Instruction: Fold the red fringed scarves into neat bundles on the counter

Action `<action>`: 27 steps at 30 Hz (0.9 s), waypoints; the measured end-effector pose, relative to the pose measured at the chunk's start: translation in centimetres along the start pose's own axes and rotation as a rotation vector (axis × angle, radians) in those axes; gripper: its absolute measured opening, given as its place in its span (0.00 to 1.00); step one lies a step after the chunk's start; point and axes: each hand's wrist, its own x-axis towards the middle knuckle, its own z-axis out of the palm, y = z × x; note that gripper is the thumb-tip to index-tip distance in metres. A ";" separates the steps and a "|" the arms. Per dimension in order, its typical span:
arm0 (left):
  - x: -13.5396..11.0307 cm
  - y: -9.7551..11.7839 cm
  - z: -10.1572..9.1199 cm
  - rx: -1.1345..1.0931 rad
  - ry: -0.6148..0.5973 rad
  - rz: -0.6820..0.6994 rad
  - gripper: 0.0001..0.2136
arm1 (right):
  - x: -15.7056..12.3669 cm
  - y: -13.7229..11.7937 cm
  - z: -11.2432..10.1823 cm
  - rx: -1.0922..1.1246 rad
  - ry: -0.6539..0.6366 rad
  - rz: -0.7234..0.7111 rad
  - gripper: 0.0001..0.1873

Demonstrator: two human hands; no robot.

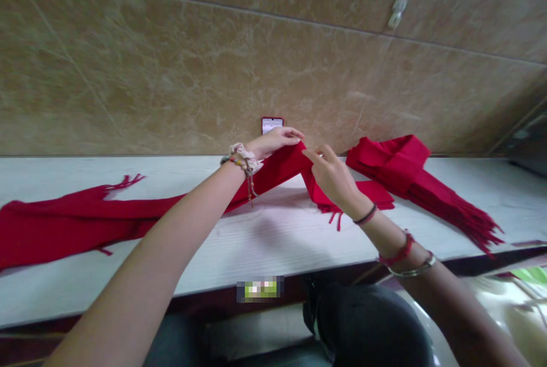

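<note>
A long red scarf (pixel 162 207) lies along the white table, spread wide at the left with a few fringe strands showing. Its middle is raised into a peak between my two hands. My left hand (pixel 280 140) grips the upper edge of the scarf near this peak, thumb and fingers together. Just to its right, my right hand (pixel 335 176) is closed with its fingertips at the scarf's edge. Beneath the right hand, a flat folded part of red cloth (pixel 374 191) with fringe rests on the table. What that hand covers is hidden.
A folded red scarf (pixel 397 164) with its fringe toward the front lies at the right. A phone (pixel 272 125) leans against the marbled tile wall (pixel 171 70) behind my left hand. The table's front edge runs close to my legs (pixel 371 327). A dark object sits at the far right.
</note>
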 end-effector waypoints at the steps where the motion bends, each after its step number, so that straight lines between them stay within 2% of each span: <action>1: 1.1 1.3 0.8 -0.002 -0.023 0.030 0.11 | 0.1 1.5 -1.1 -0.004 0.021 0.007 0.22; 4: 5.0 4.2 3.9 0.026 -0.082 0.126 0.12 | -0.3 6.1 -3.9 -0.033 0.065 0.030 0.23; 7: 8.4 4.8 8.4 0.133 -0.123 0.217 0.14 | -2.4 10.7 -4.9 -0.082 0.057 0.079 0.25; 10: 9.5 2.8 13.5 0.332 -0.152 0.256 0.18 | -6.3 14.6 -3.2 -0.120 -0.046 0.157 0.25; 12: 8.3 0.4 16.3 0.538 -0.191 0.228 0.24 | -9.2 16.5 -1.2 -0.124 -0.145 0.205 0.24; 14: 6.2 -2.3 17.8 0.736 -0.263 0.163 0.30 | -11.7 17.8 0.7 -0.096 -0.225 0.219 0.25; 16: 4.0 -4.6 18.0 0.891 -0.304 0.168 0.33 | -13.3 18.4 1.9 -0.074 -0.267 0.214 0.25; 19: 1.7 -6.6 17.1 1.007 -0.228 0.215 0.32 | -13.9 18.6 2.5 -0.068 -0.275 0.221 0.25; 22: 0.7 -7.0 16.2 1.052 -0.173 0.188 0.33 | -13.4 18.7 2.3 -0.048 -0.266 0.251 0.25; 27: 0.0 -7.1 15.5 1.094 -0.197 0.198 0.29 | -13.4 18.8 2.7 -0.006 -0.234 0.250 0.27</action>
